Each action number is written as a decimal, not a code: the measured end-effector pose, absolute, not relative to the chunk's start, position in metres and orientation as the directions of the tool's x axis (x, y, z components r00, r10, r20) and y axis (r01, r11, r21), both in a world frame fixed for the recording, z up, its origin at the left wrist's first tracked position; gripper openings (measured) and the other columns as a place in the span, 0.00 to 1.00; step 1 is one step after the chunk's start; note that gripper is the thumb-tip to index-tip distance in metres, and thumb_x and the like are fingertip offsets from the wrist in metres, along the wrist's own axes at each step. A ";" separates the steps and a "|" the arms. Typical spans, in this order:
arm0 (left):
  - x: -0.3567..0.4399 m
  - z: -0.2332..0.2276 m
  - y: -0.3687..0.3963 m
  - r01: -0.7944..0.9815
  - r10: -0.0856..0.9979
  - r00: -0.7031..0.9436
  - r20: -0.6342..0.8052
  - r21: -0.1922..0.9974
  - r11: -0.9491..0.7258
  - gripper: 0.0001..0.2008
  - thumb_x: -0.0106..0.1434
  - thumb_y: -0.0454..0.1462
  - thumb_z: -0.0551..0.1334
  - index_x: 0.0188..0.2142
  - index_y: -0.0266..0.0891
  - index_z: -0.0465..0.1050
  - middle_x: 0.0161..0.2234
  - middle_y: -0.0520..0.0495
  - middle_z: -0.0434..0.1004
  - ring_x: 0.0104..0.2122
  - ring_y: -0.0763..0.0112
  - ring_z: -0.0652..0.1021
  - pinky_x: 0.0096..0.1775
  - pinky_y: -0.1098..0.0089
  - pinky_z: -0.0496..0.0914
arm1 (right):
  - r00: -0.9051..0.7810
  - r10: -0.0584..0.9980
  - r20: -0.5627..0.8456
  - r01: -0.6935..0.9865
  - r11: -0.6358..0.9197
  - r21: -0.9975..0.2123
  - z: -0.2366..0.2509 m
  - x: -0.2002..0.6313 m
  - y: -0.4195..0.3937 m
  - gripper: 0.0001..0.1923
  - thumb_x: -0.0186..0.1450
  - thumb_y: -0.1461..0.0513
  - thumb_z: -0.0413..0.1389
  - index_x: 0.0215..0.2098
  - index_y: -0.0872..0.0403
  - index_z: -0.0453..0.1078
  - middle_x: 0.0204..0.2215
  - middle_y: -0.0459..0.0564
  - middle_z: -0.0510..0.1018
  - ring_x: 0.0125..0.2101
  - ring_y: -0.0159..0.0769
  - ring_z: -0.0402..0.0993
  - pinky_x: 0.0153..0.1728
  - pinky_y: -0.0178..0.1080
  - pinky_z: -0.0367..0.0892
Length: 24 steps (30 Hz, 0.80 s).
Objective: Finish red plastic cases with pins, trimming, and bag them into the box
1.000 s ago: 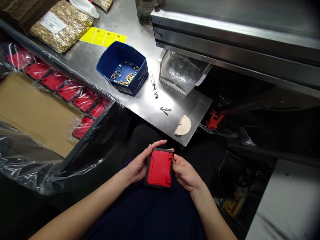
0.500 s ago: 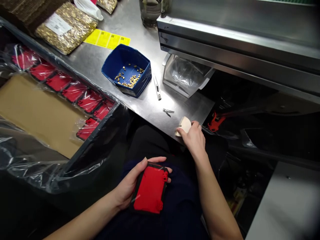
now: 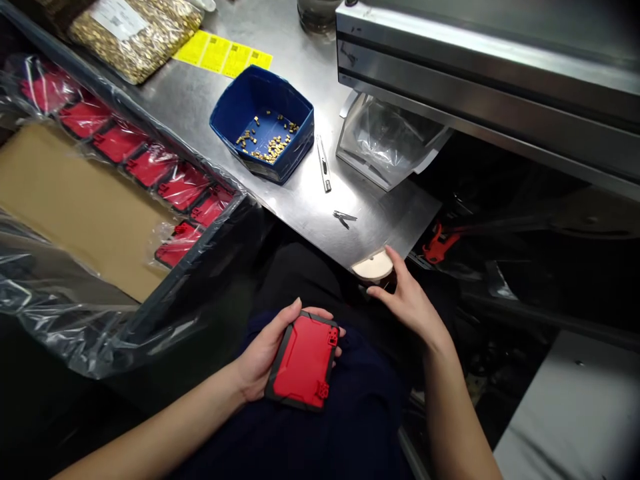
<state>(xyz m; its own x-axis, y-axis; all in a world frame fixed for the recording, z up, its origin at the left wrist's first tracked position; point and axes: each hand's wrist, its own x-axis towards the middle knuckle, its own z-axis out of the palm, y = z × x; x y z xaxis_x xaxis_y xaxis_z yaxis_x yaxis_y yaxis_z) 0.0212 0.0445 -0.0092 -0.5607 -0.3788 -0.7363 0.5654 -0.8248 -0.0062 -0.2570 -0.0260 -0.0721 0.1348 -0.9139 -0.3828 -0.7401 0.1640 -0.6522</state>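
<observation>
Left hand (image 3: 260,357) low over the lap, fingers curled around the red-and-black part (image 3: 303,361): thumb on the near-left edge, fingertips showing past its far-right edge. So grasped, not just resting. The part's long axis runs near-left to far-right, red face up, with two small red lugs on its right side. Right hand (image 3: 407,300) is beyond and to the right of it, well apart from the part, at the near corner of the steel bench (image 3: 300,200). Its fingers are spread and loosely curled around the pale half-round piece (image 3: 373,266) that hangs over the bench edge: index extended along the far-right side, thumb below toward the near side. They look to be touching it or just beside it; can't tell if a pinch is actually made, it reads as unclenched. The pale piece lies up and left of the right palm, flat side facing the bench, and the right hand is clearly the nearer of the two. Farther up the bench: small metal clip (image 3: 345,217), then a slim metal tool (image 3: 324,163) lying roughly front to back, a blue bin (image 3: 227,110) with small brass bits, a clear bag in a white holder (image 3: 385,143). Left of the bench, a lined crate with red parts in a row (image 3: 145,167).
</observation>
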 end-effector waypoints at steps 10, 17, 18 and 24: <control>0.017 -0.010 0.046 0.581 -0.367 -0.551 -0.750 -0.029 -0.813 0.24 0.71 0.54 0.58 0.47 0.35 0.76 0.48 0.31 0.82 0.42 0.51 0.84 0.43 0.58 0.77 | -0.048 -0.926 -0.374 -0.598 0.327 -0.732 -0.068 -0.265 -0.028 0.31 0.68 0.38 0.49 0.29 0.53 0.75 0.25 0.48 0.73 0.27 0.38 0.68 0.30 0.38 0.64; 0.015 -0.008 0.044 0.572 -0.340 -0.526 -0.779 -0.028 -0.820 0.24 0.71 0.54 0.57 0.48 0.35 0.75 0.48 0.30 0.82 0.41 0.51 0.84 0.43 0.58 0.78 | -0.046 -0.865 -0.499 -0.582 0.430 -0.690 -0.078 -0.284 -0.031 0.30 0.62 0.37 0.57 0.21 0.52 0.68 0.16 0.42 0.64 0.20 0.32 0.59 0.23 0.35 0.54; 0.015 -0.008 0.044 0.569 -0.335 -0.527 -0.781 -0.031 -0.822 0.24 0.71 0.54 0.57 0.48 0.35 0.75 0.48 0.30 0.82 0.41 0.51 0.84 0.43 0.58 0.78 | -0.050 -0.862 -0.505 -0.577 0.438 -0.690 -0.078 -0.286 -0.031 0.29 0.62 0.37 0.57 0.21 0.52 0.68 0.16 0.41 0.63 0.20 0.32 0.58 0.23 0.35 0.53; 0.012 -0.007 0.044 0.559 -0.325 -0.521 -0.789 -0.028 -0.829 0.23 0.71 0.53 0.58 0.47 0.35 0.76 0.48 0.30 0.82 0.40 0.52 0.84 0.42 0.59 0.78 | -0.087 -0.878 -0.472 -0.537 0.440 -0.720 -0.078 -0.292 -0.029 0.25 0.62 0.41 0.60 0.23 0.52 0.70 0.19 0.41 0.64 0.22 0.32 0.59 0.26 0.36 0.55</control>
<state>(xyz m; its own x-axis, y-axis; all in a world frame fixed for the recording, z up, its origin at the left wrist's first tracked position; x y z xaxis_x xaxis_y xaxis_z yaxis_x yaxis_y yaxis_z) 0.0123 0.0445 -0.0067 -0.5212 -0.3249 -0.7892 0.5587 -0.8289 -0.0278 -0.2916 -0.0287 -0.0777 -0.0865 -0.8776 -0.4715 -0.5373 0.4397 -0.7197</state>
